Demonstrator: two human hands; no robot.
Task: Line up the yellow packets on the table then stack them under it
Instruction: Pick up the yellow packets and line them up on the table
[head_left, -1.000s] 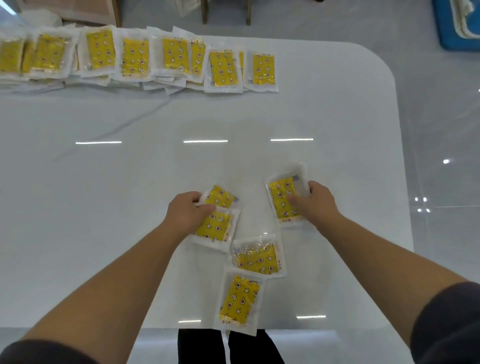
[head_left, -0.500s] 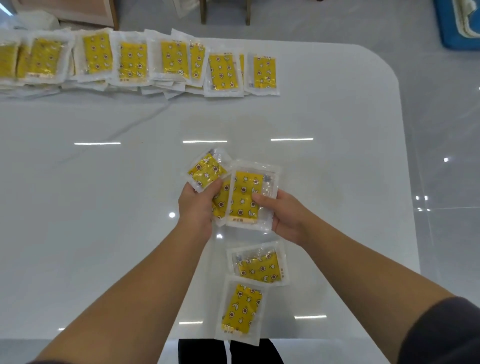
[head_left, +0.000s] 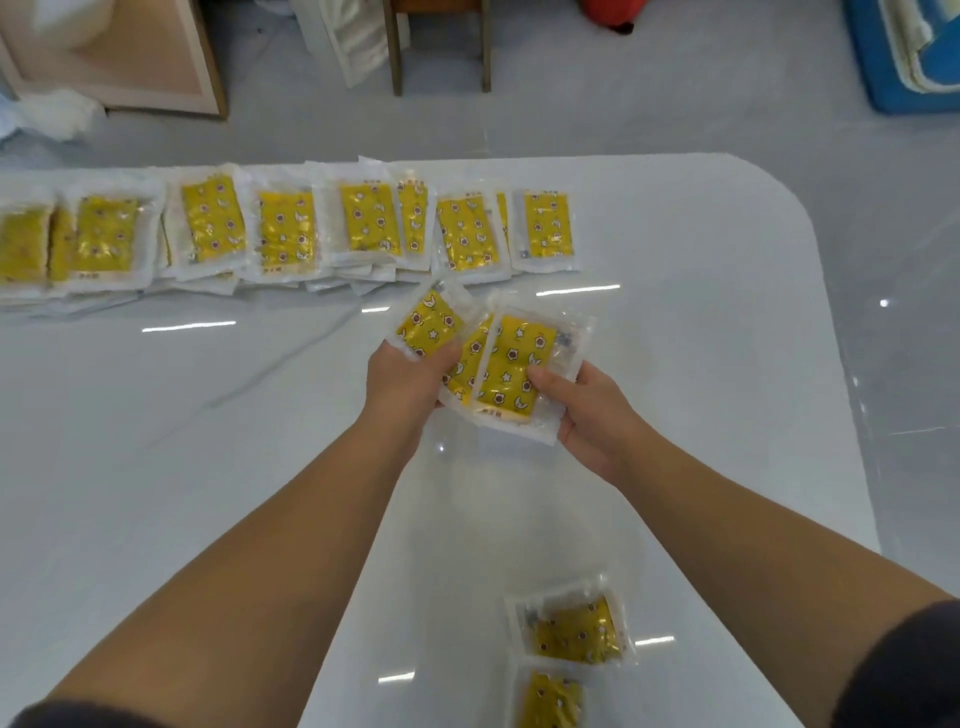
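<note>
**Three yellow packets held over the worktop**

The left hand (head_left: 410, 376) is curled round the lower end of a tilted packet (head_left: 428, 325), with a second packet (head_left: 470, 358) tucked partly behind its fingers. The right hand (head_left: 592, 410) pinches a third packet (head_left: 514, 364), thumb on its yellow face and fingers beneath, and this one overlaps the second. All three are over the white worktop (head_left: 701, 364), just in front of the overlapping row of packets (head_left: 285, 234) along the far edge. Two loose packets (head_left: 574, 629) lie touching at the near edge, beside the right forearm.

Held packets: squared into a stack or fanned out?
Fanned out. Left hand grips a tilted packet; right hand holds a straighter packet beside it.
</note>
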